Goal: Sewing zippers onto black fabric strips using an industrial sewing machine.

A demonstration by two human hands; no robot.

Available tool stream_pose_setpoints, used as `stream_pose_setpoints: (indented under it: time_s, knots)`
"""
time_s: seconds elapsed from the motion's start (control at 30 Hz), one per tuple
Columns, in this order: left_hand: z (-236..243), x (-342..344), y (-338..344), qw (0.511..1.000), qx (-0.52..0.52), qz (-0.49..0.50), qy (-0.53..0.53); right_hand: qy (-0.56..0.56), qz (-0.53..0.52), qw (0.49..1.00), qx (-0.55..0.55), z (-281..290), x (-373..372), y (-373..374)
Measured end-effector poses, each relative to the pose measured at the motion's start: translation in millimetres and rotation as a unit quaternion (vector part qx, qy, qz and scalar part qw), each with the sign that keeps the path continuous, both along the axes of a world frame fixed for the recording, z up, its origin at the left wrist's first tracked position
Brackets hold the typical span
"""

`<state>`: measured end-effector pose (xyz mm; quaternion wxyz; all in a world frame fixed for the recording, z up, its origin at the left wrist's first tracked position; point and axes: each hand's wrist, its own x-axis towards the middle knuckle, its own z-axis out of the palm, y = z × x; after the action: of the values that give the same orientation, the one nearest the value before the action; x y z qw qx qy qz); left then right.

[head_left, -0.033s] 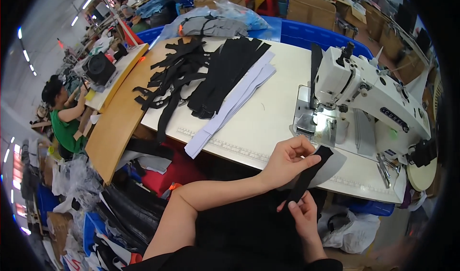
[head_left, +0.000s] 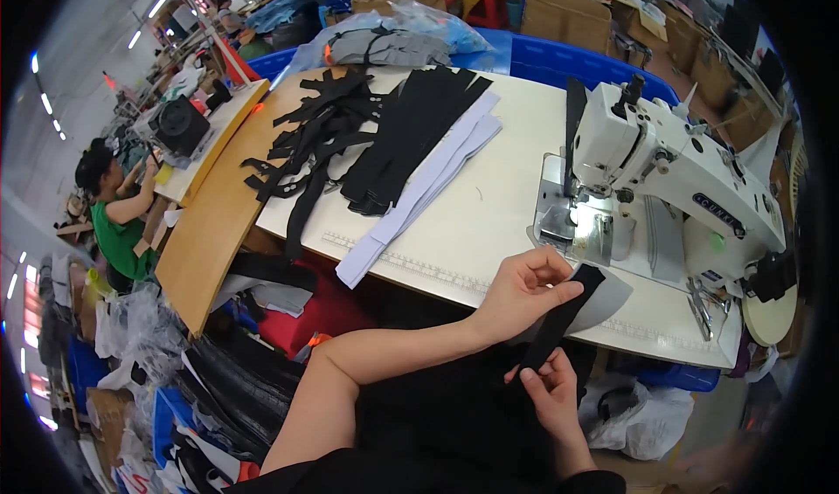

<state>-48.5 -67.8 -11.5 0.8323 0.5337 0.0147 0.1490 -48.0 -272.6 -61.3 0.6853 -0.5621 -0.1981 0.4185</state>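
White tabletop [head_left: 498, 197]; left hand [head_left: 524, 295], partly hiding black strip [head_left: 556, 326]

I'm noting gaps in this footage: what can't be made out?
Head view:
Lower end of the black strip: lost against dark clothing near the right hand.
Left part of the gray piece: covered by the black strip.
Needle tip of the sewing machine: too small to discern.

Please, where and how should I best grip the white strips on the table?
I would grip the white strips by their near end, from the front side of the table, pinching above and below: this flat end looks uncovered and reaches the front edge.
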Motion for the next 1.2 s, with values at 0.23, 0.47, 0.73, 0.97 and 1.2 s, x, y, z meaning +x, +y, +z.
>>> stream_pose_setpoints:
  time_s: [0.23, 0.47, 0.73, 0.97, 1.2]
  knots:
    - [-8.2, -2.9, -5.8, 0.998, -0.008, 0.049, 0.029, -0.462, -0.065, 0.858, -0.213, 34.4, 19.8, -7.4]
    - [-15.6, -4.9, -18.1, 0.996, 0.047, 0.023, 0.074, -0.608, -0.229, 0.751, -0.117, 117.9, 80.1, 22.5]
    - [-20.5, 4.0, -22.2, 0.997, 0.027, 0.010, 0.068, -0.555, -0.057, 0.817, -0.149, 115.0, 108.9, 14.5]
    - [-20.4, 14.2, -17.7, 0.998, 0.004, 0.011, 0.067, -0.548, -0.080, 0.817, -0.163, 111.6, 114.9, 21.3]
    - [-24.0, 20.9, -16.1, 0.997, 0.001, 0.013, 0.078, -0.554, -0.080, 0.810, -0.175, 111.6, 127.3, 22.8]
